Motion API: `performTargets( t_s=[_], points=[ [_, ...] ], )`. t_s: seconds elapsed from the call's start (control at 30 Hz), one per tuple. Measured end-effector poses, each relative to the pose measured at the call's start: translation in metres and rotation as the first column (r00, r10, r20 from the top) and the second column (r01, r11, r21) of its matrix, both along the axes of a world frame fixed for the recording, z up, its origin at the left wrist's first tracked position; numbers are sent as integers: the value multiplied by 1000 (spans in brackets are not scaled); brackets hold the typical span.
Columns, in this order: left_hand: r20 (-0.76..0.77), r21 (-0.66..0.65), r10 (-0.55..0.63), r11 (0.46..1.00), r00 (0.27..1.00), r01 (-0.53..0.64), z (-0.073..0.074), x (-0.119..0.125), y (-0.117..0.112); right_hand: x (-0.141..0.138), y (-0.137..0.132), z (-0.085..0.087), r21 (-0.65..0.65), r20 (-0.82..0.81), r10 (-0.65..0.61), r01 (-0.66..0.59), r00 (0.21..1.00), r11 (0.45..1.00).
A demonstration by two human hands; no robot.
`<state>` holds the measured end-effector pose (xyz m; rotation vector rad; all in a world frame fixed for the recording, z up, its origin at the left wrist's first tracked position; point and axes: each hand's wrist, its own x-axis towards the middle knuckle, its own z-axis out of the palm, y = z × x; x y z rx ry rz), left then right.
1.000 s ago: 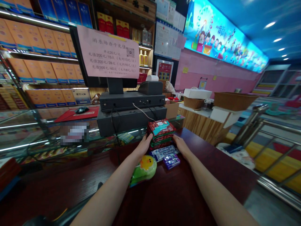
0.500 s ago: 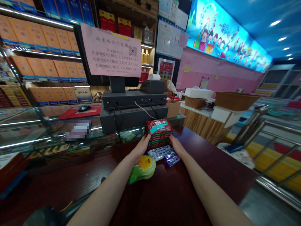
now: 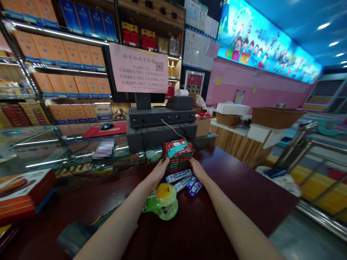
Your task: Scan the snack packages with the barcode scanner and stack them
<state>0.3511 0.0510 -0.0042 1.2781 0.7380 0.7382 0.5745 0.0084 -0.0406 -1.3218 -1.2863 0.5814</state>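
Reaching far, holding packs (image 3: 178, 148)
Left hand (image 3: 159, 169) and right hand (image 3: 198, 169) are stretching over the tabletop (image 3: 189, 231), grip pinching the packs from either side.

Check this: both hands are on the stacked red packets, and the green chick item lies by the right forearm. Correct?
Not quite: the head view shows the green chick item by the left forearm. Left hand and right hand are on the stacked red packets.
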Motion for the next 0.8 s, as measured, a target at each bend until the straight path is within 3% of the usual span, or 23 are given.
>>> performTargets(
  t_s=[0.37,0.6,0.8],
  points=[
    [-115,-94,41,994,992,-52,10,-38,-2,-35,11,-2,11,27,53,-54,998,998],
    [-157,-57,61,996,986,-70,16,-52,-4,-44,9,4,14,3,90,-90,996,996],
    [-127,52,110,993,986,-104,18,-62,-1,-43,2,15,-4,-48,134,-134,990,991]
  ],
)
